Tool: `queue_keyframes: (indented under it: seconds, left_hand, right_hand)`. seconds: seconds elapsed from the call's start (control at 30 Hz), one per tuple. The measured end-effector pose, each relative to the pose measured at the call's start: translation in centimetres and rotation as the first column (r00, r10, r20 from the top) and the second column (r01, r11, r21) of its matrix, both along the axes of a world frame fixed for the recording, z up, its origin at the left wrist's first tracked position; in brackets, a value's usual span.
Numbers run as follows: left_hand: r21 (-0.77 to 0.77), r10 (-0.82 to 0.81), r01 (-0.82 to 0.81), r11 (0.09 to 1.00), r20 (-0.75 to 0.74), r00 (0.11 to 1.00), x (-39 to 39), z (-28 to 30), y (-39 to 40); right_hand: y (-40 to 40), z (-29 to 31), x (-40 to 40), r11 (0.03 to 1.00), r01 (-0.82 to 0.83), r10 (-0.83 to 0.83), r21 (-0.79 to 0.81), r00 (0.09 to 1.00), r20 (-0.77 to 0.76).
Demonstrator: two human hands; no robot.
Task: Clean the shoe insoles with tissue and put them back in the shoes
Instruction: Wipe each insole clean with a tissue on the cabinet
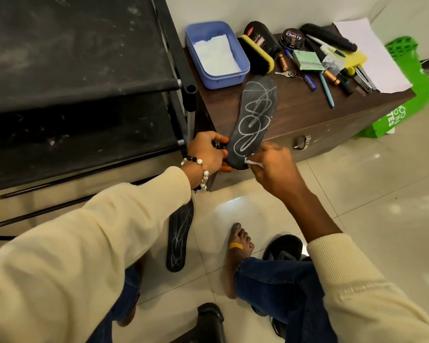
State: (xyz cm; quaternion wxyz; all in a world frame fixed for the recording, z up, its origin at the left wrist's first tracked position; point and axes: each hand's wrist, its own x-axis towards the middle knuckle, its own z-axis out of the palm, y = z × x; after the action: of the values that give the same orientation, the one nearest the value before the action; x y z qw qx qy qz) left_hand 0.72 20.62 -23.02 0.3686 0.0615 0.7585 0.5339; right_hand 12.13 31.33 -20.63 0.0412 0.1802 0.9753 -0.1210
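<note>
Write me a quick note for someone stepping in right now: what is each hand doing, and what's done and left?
Left hand grips the heel end of the insole lying on the cabinet.
Right hand pinches a tissue at the heel.
Second insole lies on the floor; shoes by the feet.
Done: both insoles out.
Left: white scribbles remain on both; wipe them, then refit.

"Cherry" is showing on the round polish tin [293, 38] and, partly cut off, on the black polish bottle [260, 38]; the green bag's [406, 100] white lettering is showing only in fragments.
</note>
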Motion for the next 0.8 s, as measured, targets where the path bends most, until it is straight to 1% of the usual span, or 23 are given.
queue_keyframes:
  seconds: [0.07, 0.1, 0.17, 0.23, 0.27, 0.3, 0.4, 0.43, 0.5, 0.6, 0.63, 0.73, 0.77, 0.8]
  left_hand:
    - [-0.009, -0.002, 0.001, 1.000, -0.017, 1.000, 0.0, 0.1, 0.0]
    - [-0.017, -0.004, 0.003, 1.000, -0.029, 1.000, 0.0, 0.0, 0.0]
    - [-0.012, 0.002, -0.002, 1.000, -0.017, 1.000, 0.0, 0.0, 0.0]
    - [-0.002, 0.008, -0.008, 1.000, 0.007, 1.000, -0.1, 0.0, 0.0]
    - [-0.003, 0.009, -0.009, 1.000, 0.009, 1.000, 0.0, 0.0, 0.0]
    - [-0.005, 0.011, -0.011, 1.000, 0.008, 1.000, 0.0, 0.0, 0.0]
    - [-0.016, 0.004, -0.004, 1.000, -0.011, 1.000, 0.0, 0.1, 0.0]
    - [-0.017, -0.001, 0.000, 1.000, -0.013, 1.000, 0.0, 0.2, -0.1]
    - [-0.010, 0.003, -0.002, 1.000, 0.004, 1.000, 0.0, 0.2, -0.1]
    - [-0.002, 0.011, -0.011, 1.000, 0.018, 1.000, 0.0, 0.3, -0.1]
    - [-0.002, 0.012, -0.012, 1.000, 0.018, 1.000, 0.1, 0.3, -0.1]
    - [-0.011, 0.015, -0.015, 1.000, 0.013, 1.000, 0.1, 0.3, -0.1]
    - [-0.013, 0.018, -0.018, 1.000, 0.013, 1.000, 0.1, 0.3, -0.1]
    - [-0.014, 0.022, -0.022, 1.000, 0.016, 1.000, 0.1, 0.3, -0.1]
  right_hand:
    - [-1.2, -0.2, -0.5, 0.993, -0.112, 0.113, -0.032, 0.993, 0.034]
    - [-1.4, -0.3, -0.6, 0.990, -0.132, 0.134, -0.041, 0.990, 0.051]
    - [-0.8, -0.2, -0.7, 0.996, -0.073, 0.074, -0.047, 0.997, 0.029]
    - [0.1, -0.2, -0.4, 0.998, 0.048, -0.048, -0.034, 0.999, -0.023]
    - [0.2, -0.2, -0.3, 0.997, 0.079, -0.079, -0.018, 0.996, -0.031]
    - [0.0, -0.3, -0.3, 0.997, 0.073, -0.074, -0.009, 0.997, -0.027]
    - [-1.7, -0.6, -0.8, 0.996, -0.075, 0.076, -0.042, 0.997, 0.016]
    - [-1.9, -0.6, -0.9, 0.994, -0.099, 0.100, -0.043, 0.995, 0.025]
    - [-1.2, -0.4, -1.0, 0.998, -0.053, 0.053, -0.043, 0.999, 0.004]
    - [0.0, -0.5, -0.7, 0.995, 0.097, -0.099, -0.032, 0.994, -0.042]
    - [-0.2, -0.5, -0.7, 0.996, 0.087, -0.088, -0.030, 0.995, -0.048]
    - [-1.7, -0.8, -1.2, 0.996, -0.083, 0.083, -0.037, 0.996, -0.022]
    - [-1.9, -0.8, -1.3, 0.995, -0.097, 0.097, -0.031, 0.995, -0.009]
    - [-1.6, -0.7, -1.5, 0.997, -0.073, 0.073, -0.020, 0.997, -0.012]
